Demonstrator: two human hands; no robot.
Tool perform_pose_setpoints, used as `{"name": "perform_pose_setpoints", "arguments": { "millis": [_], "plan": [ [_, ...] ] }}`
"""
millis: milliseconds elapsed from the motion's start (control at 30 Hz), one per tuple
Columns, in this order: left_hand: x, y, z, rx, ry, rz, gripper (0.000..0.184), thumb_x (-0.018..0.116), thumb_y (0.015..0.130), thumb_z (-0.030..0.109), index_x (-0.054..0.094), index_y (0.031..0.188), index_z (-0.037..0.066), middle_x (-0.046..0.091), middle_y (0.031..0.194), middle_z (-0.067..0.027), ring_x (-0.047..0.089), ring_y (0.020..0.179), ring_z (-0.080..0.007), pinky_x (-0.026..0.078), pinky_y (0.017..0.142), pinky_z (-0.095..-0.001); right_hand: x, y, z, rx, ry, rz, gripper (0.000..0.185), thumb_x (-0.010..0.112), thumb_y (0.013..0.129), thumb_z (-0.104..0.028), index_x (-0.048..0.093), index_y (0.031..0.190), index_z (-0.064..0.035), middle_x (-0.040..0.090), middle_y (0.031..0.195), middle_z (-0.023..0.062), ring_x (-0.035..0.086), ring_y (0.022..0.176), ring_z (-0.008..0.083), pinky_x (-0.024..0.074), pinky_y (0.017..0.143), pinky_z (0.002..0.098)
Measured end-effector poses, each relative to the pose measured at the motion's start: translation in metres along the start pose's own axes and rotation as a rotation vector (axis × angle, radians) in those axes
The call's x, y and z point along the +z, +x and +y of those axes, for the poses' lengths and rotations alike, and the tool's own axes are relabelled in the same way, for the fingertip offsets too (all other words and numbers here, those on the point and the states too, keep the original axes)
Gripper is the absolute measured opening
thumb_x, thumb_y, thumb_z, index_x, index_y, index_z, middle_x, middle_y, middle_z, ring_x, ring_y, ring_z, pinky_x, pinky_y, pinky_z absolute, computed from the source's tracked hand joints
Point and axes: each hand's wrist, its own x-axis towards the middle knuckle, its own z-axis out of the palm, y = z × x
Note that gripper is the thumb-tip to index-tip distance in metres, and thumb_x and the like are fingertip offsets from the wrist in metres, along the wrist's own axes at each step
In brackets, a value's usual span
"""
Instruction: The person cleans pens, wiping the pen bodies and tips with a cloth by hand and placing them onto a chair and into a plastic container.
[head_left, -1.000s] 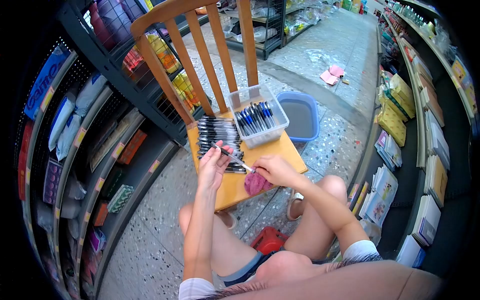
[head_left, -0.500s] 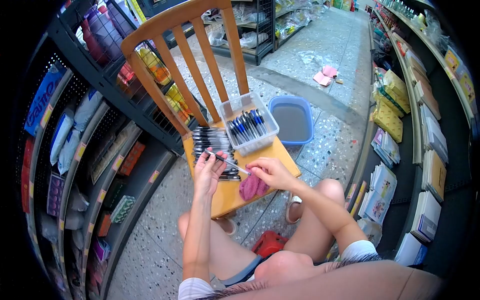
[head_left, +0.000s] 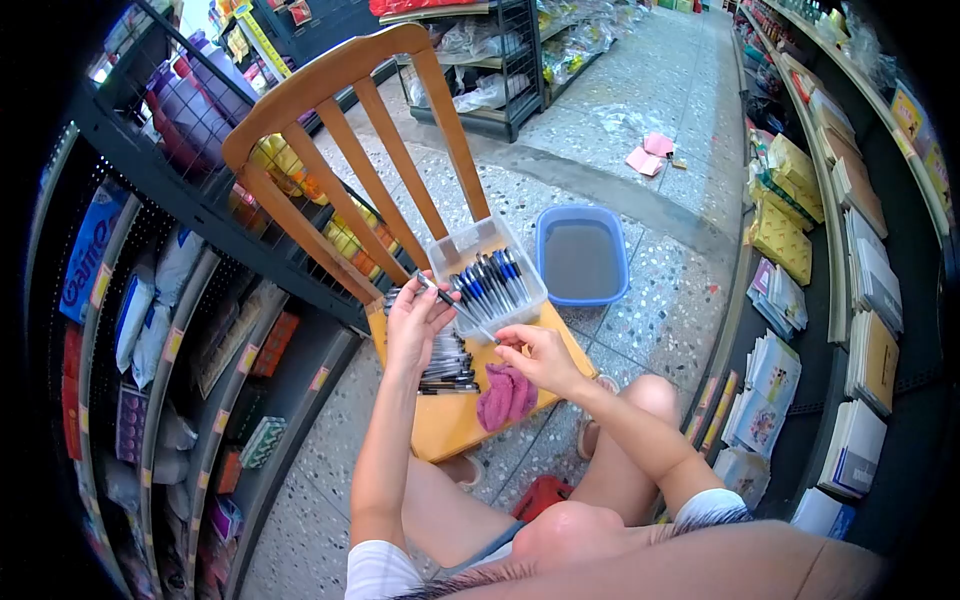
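Observation:
My left hand [head_left: 416,316] is closed on the dark end of a pen [head_left: 452,302], raised over the wooden chair's seat [head_left: 432,432]. The fingers of my right hand [head_left: 533,355] pinch the pen's other end. A pink cloth [head_left: 506,397] lies on the seat just below my right hand, not held. Behind the pen stands a clear plastic box [head_left: 537,297] with several blue and black pens. A row of pens [head_left: 448,362] lies on the seat, partly hidden by my left hand.
A blue basin [head_left: 583,255] with greyish liquid stands on the floor behind the chair. Shelves of goods flank both sides. Pink paper [head_left: 651,153] lies on the aisle floor. A red object [head_left: 540,496] is between the legs.
The pen and both hands have risen off the pink cloth, which my right hand no longer touches. The view has shifted, so the chair and box appear lower.

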Motion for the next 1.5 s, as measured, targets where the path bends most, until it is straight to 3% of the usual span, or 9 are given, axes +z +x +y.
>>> {"name": "perform_pose_setpoints", "arguments": {
  "millis": [233, 333, 433, 633, 733, 833, 1033, 1133, 1500],
  "plan": [
    [0.008, 0.041, -0.001, -0.057, 0.077, -0.077, 0.029, 0.052, 0.091, 0.013, 0.048, 0.119, 0.006, 0.061, 0.102, -0.0081, 0.064, 0.089, -0.0203, 0.054, 0.072, -0.0316, -0.003, 0.017, 0.012, -0.104, -0.174, 0.144, 0.014, 0.064, 0.078, -0.015, 0.064, 0.085, -0.0031, 0.061, 0.074, 0.01, 0.059, 0.067, 0.0263, 0.0449, 0.059, 0.0334],
    [0.015, 0.058, 0.001, -0.107, 0.069, -0.097, 0.03, 0.05, 0.092, 0.014, 0.047, 0.12, 0.005, 0.06, 0.103, -0.0099, 0.064, 0.089, -0.0211, 0.054, 0.072, -0.0316, -0.012, 0.03, 0.014, -0.261, -0.391, 0.198, 0.01, 0.065, 0.075, -0.016, 0.065, 0.079, -0.006, 0.059, 0.073, 0.0068, 0.056, 0.073, 0.0235, 0.0412, 0.067, 0.0349],
    [0.017, 0.08, 0.0, -0.141, 0.09, -0.121, 0.029, 0.048, 0.093, 0.015, 0.047, 0.12, 0.004, 0.06, 0.103, -0.0111, 0.064, 0.088, -0.0222, 0.054, 0.074, -0.0326, -0.017, 0.038, 0.009, -0.213, -0.506, 0.275, 0.009, 0.066, 0.073, -0.016, 0.065, 0.076, -0.0082, 0.058, 0.077, 0.0031, 0.053, 0.081, 0.0219, 0.0349, 0.077, 0.038],
    [0.018, 0.116, -0.012, -0.217, 0.192, -0.15, 0.026, 0.051, 0.091, 0.014, 0.052, 0.116, 0.004, 0.062, 0.096, -0.0096, 0.064, 0.081, -0.0185, 0.055, 0.071, -0.03, -0.018, 0.051, 0.018, -0.148, -0.685, 0.376, 0.009, 0.068, 0.068, -0.016, 0.068, 0.074, -0.0085, 0.056, 0.114, 0.0077, 0.042, 0.114, 0.027, 0.0218, 0.093, 0.0477],
    [0.016, 0.129, -0.019, -0.25, 0.264, -0.14, 0.025, 0.052, 0.09, 0.013, 0.053, 0.113, 0.001, 0.062, 0.093, -0.009, 0.064, 0.078, -0.0168, 0.056, 0.067, -0.0272, -0.019, 0.056, 0.019, -0.107, -0.738, 0.364, 0.009, 0.067, 0.068, -0.016, 0.069, 0.072, -0.008, 0.047, 0.13, 0.0129, 0.033, 0.126, 0.032, 0.016, 0.098, 0.0533],
    [0.015, 0.137, -0.029, -0.247, 0.328, -0.115, 0.027, 0.054, 0.088, 0.011, 0.052, 0.112, -0.001, 0.062, 0.09, -0.0095, 0.064, 0.077, -0.0167, 0.056, 0.064, -0.0251, -0.019, 0.058, 0.024, -0.048, -0.757, 0.328, 0.01, 0.066, 0.07, -0.017, 0.07, 0.073, -0.0076, 0.044, 0.134, 0.0149, 0.03, 0.129, 0.0321, 0.0128, 0.1, 0.056],
    [0.016, 0.151, -0.045, -0.342, 0.507, -0.103, 0.03, 0.057, 0.085, 0.006, 0.05, 0.112, -0.004, 0.062, 0.086, -0.0111, 0.065, 0.068, -0.016, 0.056, 0.058, -0.024, -0.02, 0.061, 0.033, -0.01, -0.744, 0.26, 0.014, 0.063, 0.074, -0.017, 0.069, 0.073, -0.0057, 0.044, 0.133, 0.0164, 0.033, 0.128, 0.0321, 0.0151, 0.1, 0.0563],
    [0.018, 0.157, -0.055, -0.381, 0.61, -0.065, 0.023, 0.058, 0.084, 0.005, 0.054, 0.105, -0.005, 0.063, 0.081, -0.0106, 0.064, 0.062, -0.0155, 0.056, 0.054, -0.024, -0.02, 0.062, 0.032, 0.019, -0.759, 0.213, 0.016, 0.059, 0.075, -0.016, 0.067, 0.07, -0.0032, 0.045, 0.131, 0.0181, 0.033, 0.126, 0.0335, 0.0186, 0.099, 0.0568],
    [0.012, 0.17, -0.076, -0.374, 0.751, -0.063, 0.013, 0.061, 0.081, 0.002, 0.062, 0.089, -0.007, 0.064, 0.077, -0.0121, 0.066, 0.062, -0.0177, 0.056, 0.051, -0.0231, -0.019, 0.061, 0.041, 0.014, -0.692, 0.208, 0.016, 0.057, 0.077, -0.014, 0.066, 0.073, -0.0011, 0.045, 0.131, 0.0179, 0.036, 0.124, 0.0334, 0.0219, 0.098, 0.0554]
  ]
}}
